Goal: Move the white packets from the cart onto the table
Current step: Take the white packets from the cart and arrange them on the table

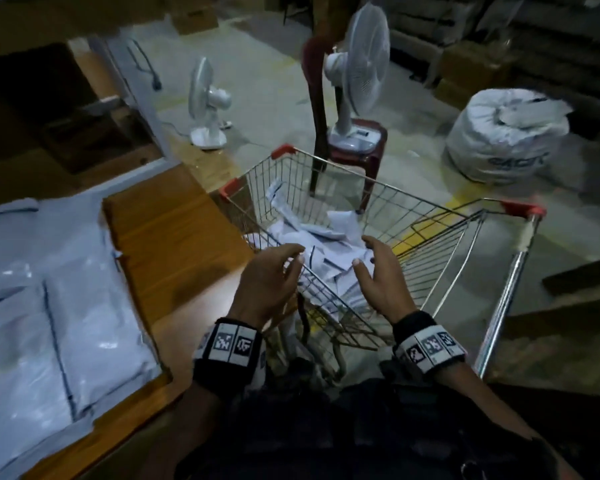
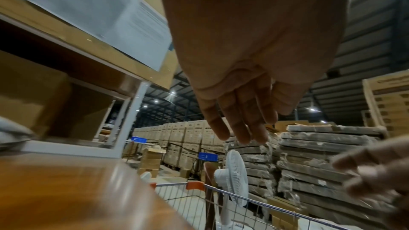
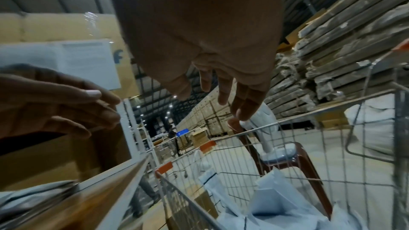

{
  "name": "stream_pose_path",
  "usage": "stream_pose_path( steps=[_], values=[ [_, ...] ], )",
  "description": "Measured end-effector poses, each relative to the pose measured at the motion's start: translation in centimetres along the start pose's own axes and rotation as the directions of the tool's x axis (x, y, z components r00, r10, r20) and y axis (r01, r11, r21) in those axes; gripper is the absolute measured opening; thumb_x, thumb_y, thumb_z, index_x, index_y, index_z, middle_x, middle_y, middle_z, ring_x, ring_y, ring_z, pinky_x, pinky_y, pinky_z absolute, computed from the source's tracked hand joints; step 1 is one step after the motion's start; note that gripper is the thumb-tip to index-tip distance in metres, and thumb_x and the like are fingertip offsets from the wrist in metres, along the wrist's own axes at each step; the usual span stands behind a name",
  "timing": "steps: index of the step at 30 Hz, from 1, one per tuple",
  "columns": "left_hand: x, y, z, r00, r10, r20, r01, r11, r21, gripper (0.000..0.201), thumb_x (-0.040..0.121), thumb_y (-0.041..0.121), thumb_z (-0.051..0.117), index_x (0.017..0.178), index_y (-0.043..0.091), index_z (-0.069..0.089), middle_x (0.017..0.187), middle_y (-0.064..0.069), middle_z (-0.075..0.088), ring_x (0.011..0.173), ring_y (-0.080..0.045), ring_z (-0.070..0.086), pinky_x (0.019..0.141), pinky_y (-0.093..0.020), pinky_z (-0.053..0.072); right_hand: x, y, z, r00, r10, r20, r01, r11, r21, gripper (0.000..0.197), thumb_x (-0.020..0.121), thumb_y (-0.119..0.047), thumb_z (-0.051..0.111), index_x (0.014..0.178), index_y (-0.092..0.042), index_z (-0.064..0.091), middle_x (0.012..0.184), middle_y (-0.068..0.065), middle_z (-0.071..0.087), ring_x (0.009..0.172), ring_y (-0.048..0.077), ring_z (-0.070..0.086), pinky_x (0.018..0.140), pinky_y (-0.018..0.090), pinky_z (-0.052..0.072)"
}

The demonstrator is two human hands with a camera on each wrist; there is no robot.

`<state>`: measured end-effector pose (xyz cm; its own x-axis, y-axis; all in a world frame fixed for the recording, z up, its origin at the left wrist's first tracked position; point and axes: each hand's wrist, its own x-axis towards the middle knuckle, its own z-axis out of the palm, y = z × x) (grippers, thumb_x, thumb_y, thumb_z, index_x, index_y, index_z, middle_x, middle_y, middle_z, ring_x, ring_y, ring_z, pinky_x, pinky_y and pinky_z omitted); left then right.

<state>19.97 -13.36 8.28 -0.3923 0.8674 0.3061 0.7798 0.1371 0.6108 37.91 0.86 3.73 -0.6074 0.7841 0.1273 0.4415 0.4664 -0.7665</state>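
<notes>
Reaching over the cart [image 1: 413, 216], I am holding my left hand [image 1: 271, 275] and right hand [image 1: 378, 271] spread and empty above the white packets [image 1: 326, 244] piled inside, palms facing inward to scoop a bundle toward the table [image 1: 174, 244] alongside.

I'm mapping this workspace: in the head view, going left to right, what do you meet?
white packets on the table → bare wooden table → left hand → right hand → cart handle
</notes>
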Motion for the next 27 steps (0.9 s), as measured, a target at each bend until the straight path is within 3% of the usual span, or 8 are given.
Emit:
stream_pose_path(
  steps=[3, 5, 8, 13, 15, 17, 19, 27],
  values=[
    [3.3, -0.8, 0.6, 0.998, 0.029, 0.054, -0.030, 1.000, 0.008, 0.027, 0.097, 0.025, 0.056, 0.113, 0.010, 0.071, 0.105, -0.007, 0.073, 0.093, -0.025, 0.068, 0.080, -0.035, 0.054, 1.9, 0.5, -1.0, 0.991, 0.135, 0.015, -0.135, 0.987, 0.081, 0.054, 0.102, -0.029, 0.054, 0.150, -0.015, 0.034, 0.148, 0.009, 0.041, 0.125, 0.027, 0.050, 0.097, 0.036, 0.043],
    [5.4, -1.6, 1.2, 0.995, 0.073, 0.073, -0.073, 0.997, 0.003, 0.029, 0.095, 0.028, 0.054, 0.111, 0.011, 0.071, 0.104, -0.006, 0.074, 0.095, -0.025, 0.069, 0.081, -0.039, 0.054, 3.3, 0.2, -2.1, 0.987, 0.161, -0.021, -0.157, 0.979, 0.134, 0.053, 0.101, -0.030, 0.054, 0.149, -0.019, 0.034, 0.148, 0.007, 0.041, 0.117, 0.025, 0.055, 0.088, 0.031, 0.043],
    [8.7, -2.7, 2.2, 0.990, 0.092, 0.111, -0.089, 0.996, -0.028, 0.029, 0.096, 0.030, 0.053, 0.111, 0.013, 0.071, 0.105, -0.004, 0.073, 0.097, -0.023, 0.067, 0.082, -0.036, 0.052, 5.9, 0.0, -3.3, 0.980, 0.172, -0.101, -0.156, 0.976, 0.150, 0.052, 0.101, -0.028, 0.054, 0.148, -0.019, 0.036, 0.146, 0.008, 0.043, 0.109, 0.020, 0.057, 0.087, 0.029, 0.043],
    [13.5, -4.9, 3.8, 0.972, 0.133, 0.196, -0.118, 0.989, -0.087, 0.027, 0.096, 0.029, 0.055, 0.110, 0.012, 0.071, 0.102, -0.003, 0.074, 0.095, -0.020, 0.067, 0.080, -0.029, 0.050, 9.0, 1.6, -2.0, 0.958, 0.226, -0.177, -0.217, 0.974, 0.072, 0.051, 0.100, -0.023, 0.055, 0.147, -0.012, 0.038, 0.143, 0.012, 0.045, 0.118, 0.021, 0.054, 0.087, 0.026, 0.042],
    [15.0, -6.1, 4.7, 0.958, 0.140, 0.250, -0.120, 0.988, -0.096, 0.028, 0.094, 0.030, 0.055, 0.109, 0.012, 0.071, 0.100, -0.004, 0.074, 0.093, -0.020, 0.068, 0.079, -0.032, 0.053, 9.4, 3.1, -0.3, 0.941, 0.292, -0.170, -0.289, 0.956, 0.039, 0.051, 0.100, -0.026, 0.054, 0.147, -0.012, 0.038, 0.144, 0.013, 0.045, 0.121, 0.026, 0.053, 0.088, 0.031, 0.044],
    [16.6, -7.4, 5.7, 0.939, 0.108, 0.327, -0.090, 0.994, -0.069, 0.029, 0.095, 0.030, 0.054, 0.111, 0.012, 0.070, 0.102, -0.006, 0.074, 0.095, -0.023, 0.068, 0.081, -0.036, 0.055, 9.6, 4.8, 1.3, 0.923, 0.360, -0.134, -0.360, 0.932, 0.026, 0.052, 0.100, -0.029, 0.054, 0.147, -0.011, 0.039, 0.145, 0.013, 0.046, 0.129, 0.028, 0.049, 0.099, 0.041, 0.046],
    [18.2, -8.4, 6.9, 0.912, 0.067, 0.405, -0.059, 0.998, -0.032, 0.033, 0.094, 0.034, 0.051, 0.113, 0.015, 0.069, 0.104, -0.006, 0.073, 0.098, -0.024, 0.067, 0.083, -0.039, 0.054, 9.4, 6.5, 2.8, 0.914, 0.399, -0.068, -0.400, 0.916, -0.004, 0.052, 0.100, -0.027, 0.055, 0.146, -0.009, 0.039, 0.147, 0.014, 0.045, 0.135, 0.029, 0.043, 0.107, 0.044, 0.040],
    [22.2, -10.3, 13.4, 0.818, 0.008, 0.575, -0.042, 0.998, 0.046, 0.038, 0.091, 0.035, 0.048, 0.109, 0.009, 0.070, 0.103, -0.013, 0.072, 0.099, -0.033, 0.065, 0.082, -0.041, 0.052, 11.3, 13.6, 6.6, 0.773, 0.615, 0.156, -0.599, 0.788, -0.142, 0.057, 0.097, -0.029, 0.056, 0.148, -0.011, 0.037, 0.147, 0.021, 0.041, 0.134, 0.036, 0.041, 0.104, 0.043, 0.041]
  ],
)
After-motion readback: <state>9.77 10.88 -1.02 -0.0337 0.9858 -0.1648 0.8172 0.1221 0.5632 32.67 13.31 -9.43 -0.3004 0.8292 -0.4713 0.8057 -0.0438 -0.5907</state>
